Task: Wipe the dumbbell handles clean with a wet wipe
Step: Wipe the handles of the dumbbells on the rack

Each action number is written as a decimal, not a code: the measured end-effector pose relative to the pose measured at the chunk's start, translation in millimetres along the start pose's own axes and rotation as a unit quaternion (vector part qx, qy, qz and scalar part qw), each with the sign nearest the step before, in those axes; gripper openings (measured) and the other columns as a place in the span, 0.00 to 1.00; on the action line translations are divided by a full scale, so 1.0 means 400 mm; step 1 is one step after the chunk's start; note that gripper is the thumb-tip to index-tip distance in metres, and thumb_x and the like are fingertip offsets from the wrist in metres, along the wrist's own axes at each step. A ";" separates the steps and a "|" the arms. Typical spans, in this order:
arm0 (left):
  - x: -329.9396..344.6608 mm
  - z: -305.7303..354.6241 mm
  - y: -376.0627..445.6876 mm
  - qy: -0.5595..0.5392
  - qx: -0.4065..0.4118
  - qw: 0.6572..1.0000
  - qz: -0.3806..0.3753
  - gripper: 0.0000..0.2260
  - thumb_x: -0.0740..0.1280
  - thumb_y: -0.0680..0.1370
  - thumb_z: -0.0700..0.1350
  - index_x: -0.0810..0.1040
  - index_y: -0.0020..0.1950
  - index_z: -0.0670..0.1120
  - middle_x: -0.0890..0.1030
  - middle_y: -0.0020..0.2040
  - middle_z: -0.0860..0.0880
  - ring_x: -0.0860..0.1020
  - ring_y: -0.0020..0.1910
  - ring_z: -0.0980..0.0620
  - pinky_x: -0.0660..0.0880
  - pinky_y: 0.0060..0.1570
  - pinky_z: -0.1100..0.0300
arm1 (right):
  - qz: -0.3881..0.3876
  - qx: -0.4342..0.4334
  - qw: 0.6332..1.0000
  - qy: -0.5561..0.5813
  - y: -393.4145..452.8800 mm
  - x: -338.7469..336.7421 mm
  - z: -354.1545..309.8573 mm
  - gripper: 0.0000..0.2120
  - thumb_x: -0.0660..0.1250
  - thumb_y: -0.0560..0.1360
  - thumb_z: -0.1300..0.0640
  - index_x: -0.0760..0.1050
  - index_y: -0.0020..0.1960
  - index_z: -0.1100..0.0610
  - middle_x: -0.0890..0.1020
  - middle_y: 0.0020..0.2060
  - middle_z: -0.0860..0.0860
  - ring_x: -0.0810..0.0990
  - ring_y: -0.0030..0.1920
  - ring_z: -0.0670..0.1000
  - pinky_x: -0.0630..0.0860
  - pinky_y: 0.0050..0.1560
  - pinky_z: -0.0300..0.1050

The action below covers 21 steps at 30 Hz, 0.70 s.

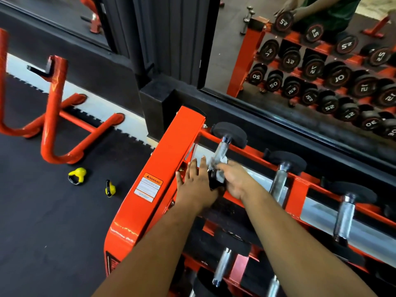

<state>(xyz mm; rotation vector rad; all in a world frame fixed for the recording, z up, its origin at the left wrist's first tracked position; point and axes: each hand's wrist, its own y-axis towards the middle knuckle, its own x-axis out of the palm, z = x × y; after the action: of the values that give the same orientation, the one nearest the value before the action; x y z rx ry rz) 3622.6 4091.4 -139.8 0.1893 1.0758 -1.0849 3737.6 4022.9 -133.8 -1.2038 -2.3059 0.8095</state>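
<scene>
The leftmost dumbbell [222,146] lies on the top shelf of an orange rack [167,168], its chrome handle pointing toward me. My right hand [233,181] holds a crumpled white wet wipe [220,170] against the near end of that handle. My left hand [195,185] lies with straight fingers on the dumbbell's near black head, mostly covering it. Two more dumbbells [280,179] [345,217] with chrome handles sit to the right on the same shelf.
Lower shelves hold more dumbbells [222,266]. A wall mirror [300,61] behind the rack reflects the rack and my arms. Two yellow kettlebells [77,175] [110,188] stand on the black floor at left, near an orange tubular frame [55,125].
</scene>
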 end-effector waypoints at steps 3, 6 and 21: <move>-0.003 0.005 -0.004 0.010 -0.007 1.000 0.001 0.49 0.64 0.77 0.67 0.34 0.82 0.51 0.39 0.83 0.44 0.39 0.82 0.46 0.37 0.77 0.37 | 0.015 -0.049 0.999 -0.013 -0.037 -0.043 0.019 0.13 0.61 0.80 0.66 0.74 0.64 0.59 0.84 0.56 0.59 0.85 0.54 0.58 0.80 0.59 0.59; -0.002 0.020 -0.025 -0.005 -0.017 1.000 0.015 0.48 0.65 0.78 0.65 0.35 0.82 0.51 0.39 0.83 0.44 0.42 0.82 0.45 0.42 0.79 0.38 | 0.073 -0.132 0.987 -0.059 -0.102 -0.114 0.010 0.09 0.63 0.81 0.63 0.71 0.61 0.55 0.80 0.55 0.54 0.83 0.53 0.55 0.84 0.52 0.56; 0.283 0.332 -0.180 -0.047 0.039 0.998 -0.004 0.48 0.62 0.77 0.70 0.43 0.83 0.45 0.42 0.84 0.43 0.41 0.82 0.46 0.43 0.79 0.47 | -0.080 -0.416 0.562 -0.710 -0.116 -0.578 0.105 0.28 0.47 0.79 0.55 0.64 0.78 0.52 0.59 0.80 0.50 0.52 0.80 0.52 0.50 0.80 0.53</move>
<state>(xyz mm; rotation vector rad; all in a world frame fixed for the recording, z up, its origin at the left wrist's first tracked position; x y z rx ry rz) 3652.9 3905.3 -134.8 0.1950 0.9515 -1.1339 3810.0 3795.7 -155.5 -0.3242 -4.4428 0.6346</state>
